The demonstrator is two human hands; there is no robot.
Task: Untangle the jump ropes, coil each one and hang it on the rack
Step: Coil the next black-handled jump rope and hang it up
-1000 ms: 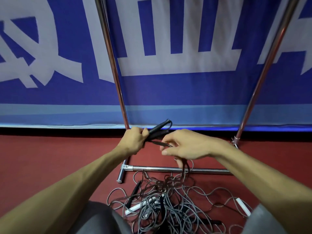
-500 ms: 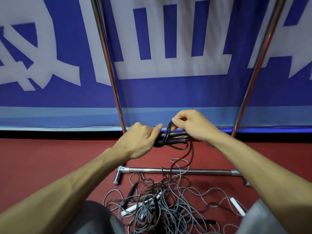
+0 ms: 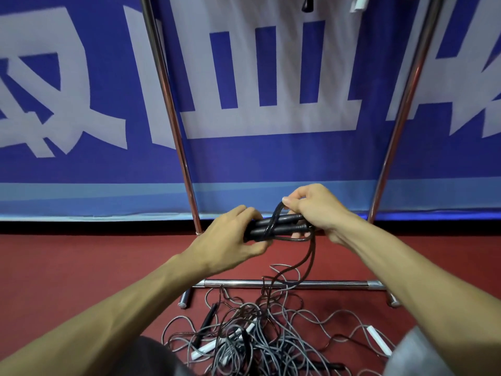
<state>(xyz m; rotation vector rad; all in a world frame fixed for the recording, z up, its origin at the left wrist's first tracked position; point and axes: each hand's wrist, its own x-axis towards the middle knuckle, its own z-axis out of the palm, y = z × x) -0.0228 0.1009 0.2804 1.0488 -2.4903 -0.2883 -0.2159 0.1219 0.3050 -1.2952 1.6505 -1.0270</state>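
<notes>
The left hand (image 3: 227, 240) grips one end of 2 black handles (image 3: 287, 226), while the right hand (image 3: 317, 210) pinches a loop of black cord (image 3: 274, 218) crossing them. The cord trails down into a tangled pile of ropes (image 3: 257, 335) lying before the chrome rack (image 3: 168, 104) on the red floor (image 3: 81, 267). Behind, a blue banner (image 3: 244, 164) bears large white characters, cropped and unreadable. The handles lie side by side, long axis left to right.

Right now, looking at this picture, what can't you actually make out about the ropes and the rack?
All in the head view:
1. Rack top: cut off by the upper edge; only tips of a black thing and a white thing show.
2. Black handles: ends hidden inside the left hand and the right hand, which pinches the black cord.
3. Floor pile: rope count unclear; strands overlap, and the lower edge cuts it off.
</notes>
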